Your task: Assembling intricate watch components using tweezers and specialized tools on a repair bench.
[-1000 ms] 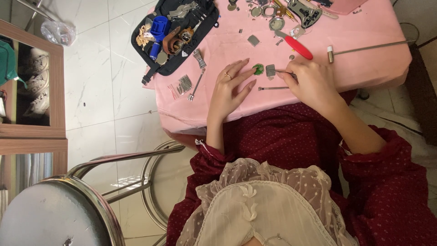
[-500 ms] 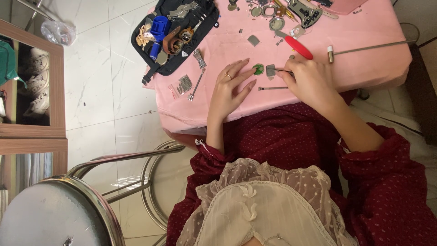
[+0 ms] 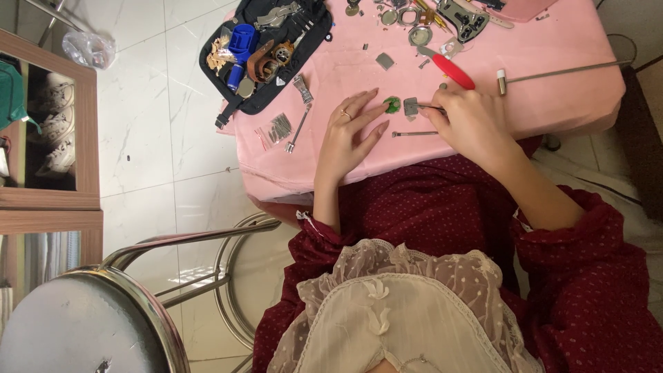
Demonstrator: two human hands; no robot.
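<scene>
Two hands at work on the pink table (image 3: 539, 97). Left hand (image 3: 349, 135) lies flat, fingers spread, one fingertip pressing the small green piece (image 3: 392, 104). Right hand (image 3: 469, 121) is curled around a thin metal tool (image 3: 429, 107), its tip against the small grey part (image 3: 411, 107) just beside the green one. Judging by the watch pieces (image 3: 414, 21) scattered beyond and the red-handled screwdriver (image 3: 452, 70) lying idle, this looks like mid-job, plenty left.

1. Two hands: left hand (image 3: 349, 135), right hand (image 3: 469, 121).
2. One small green piece (image 3: 392, 104).
3. One red-handled tool (image 3: 452, 70).
4. One black tool pouch (image 3: 266, 52).
5. One metal stool (image 3: 90, 324).
6. Loose metal parts at the table's (image 3: 552, 103) far edge: perhaps a dozen, too small to count surely.
</scene>
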